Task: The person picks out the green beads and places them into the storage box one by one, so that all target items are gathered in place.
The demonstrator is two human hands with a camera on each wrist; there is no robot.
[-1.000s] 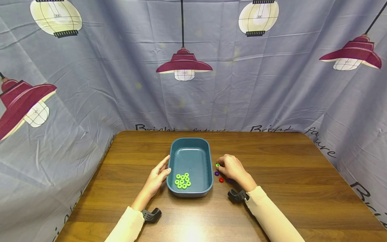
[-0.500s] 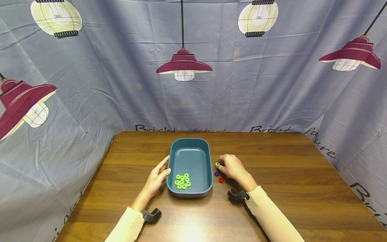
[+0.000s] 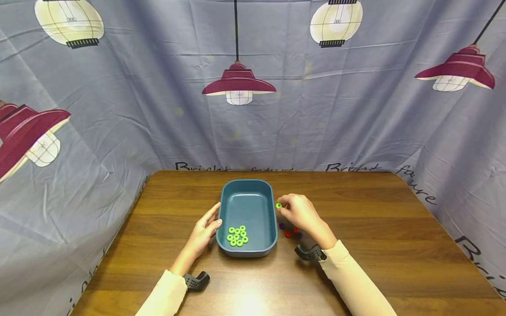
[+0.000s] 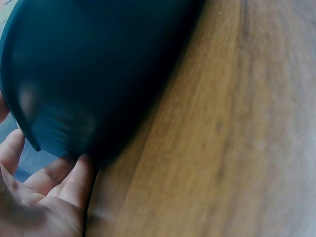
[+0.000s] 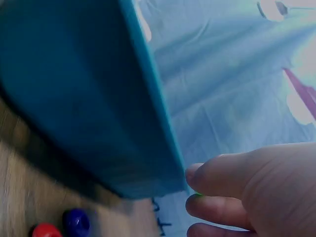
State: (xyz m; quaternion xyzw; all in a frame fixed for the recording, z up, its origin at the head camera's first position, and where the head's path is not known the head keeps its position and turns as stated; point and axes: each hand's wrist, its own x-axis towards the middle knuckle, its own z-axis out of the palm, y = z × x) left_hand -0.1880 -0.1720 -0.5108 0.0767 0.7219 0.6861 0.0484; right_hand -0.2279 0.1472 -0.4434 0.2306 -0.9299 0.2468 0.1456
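A teal rectangular box stands on the table, with several green rings grouped in its near left part. My left hand rests against the box's left side; its fingertips touch the outer wall, and the thumb lies near the rim. Just beyond the right rim, my right hand pinches one green ring between thumb and fingers, raised off the table. In the right wrist view only a sliver of that ring shows. Below this hand lie red rings and dark purple-blue rings.
The wooden table extends to both sides of the box. A grey-blue curtain printed with lamps hangs behind it. Black bands sit on both wrists. The box's right wall stands close to the right fingers.
My right hand has lifted the green ring from the table and brought it up and left toward the box's rim. More of the loose rings below show. The left hand stays on the box.
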